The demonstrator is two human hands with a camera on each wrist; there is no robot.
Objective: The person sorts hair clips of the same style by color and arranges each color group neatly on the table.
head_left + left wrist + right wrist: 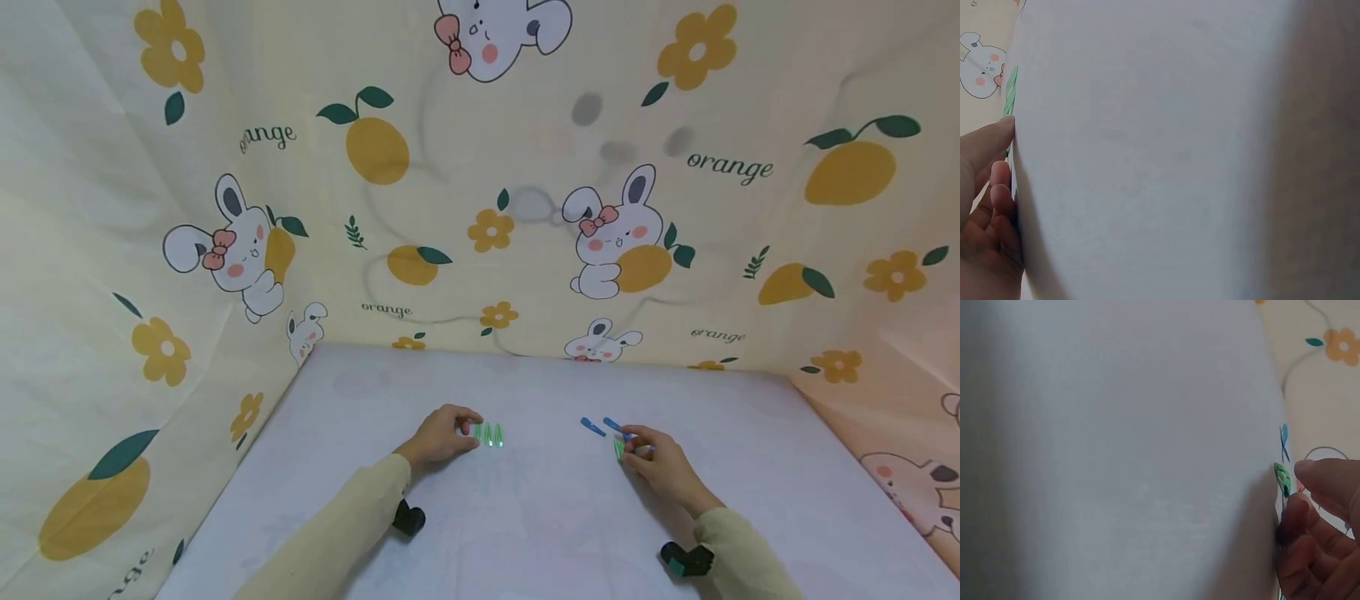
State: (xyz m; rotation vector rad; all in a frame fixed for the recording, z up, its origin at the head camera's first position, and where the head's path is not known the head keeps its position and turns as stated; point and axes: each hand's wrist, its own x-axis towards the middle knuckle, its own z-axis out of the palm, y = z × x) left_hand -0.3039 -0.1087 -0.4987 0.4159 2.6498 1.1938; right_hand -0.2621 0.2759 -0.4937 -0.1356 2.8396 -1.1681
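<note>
Three green snap hair clips (489,434) lie side by side on the white table. My left hand (441,435) is at the leftmost one, thumb and a finger bent round its two ends. In the left wrist view the thumb (997,134) meets a strip of green clip (1011,87). My right hand (663,467) is over another green hair clip (618,450), its thumb and finger apart; contact cannot be made out. Blue hair clips (592,427) lie beside and partly under that hand. In the right wrist view the green clip (1282,479) is just beyond the fingertips.
A white cloth-covered table (525,517) spreads out under both hands. Patterned curtains (495,167) with rabbits and oranges rise at its back and sides. Black wrist devices (408,518) sit at both sleeves.
</note>
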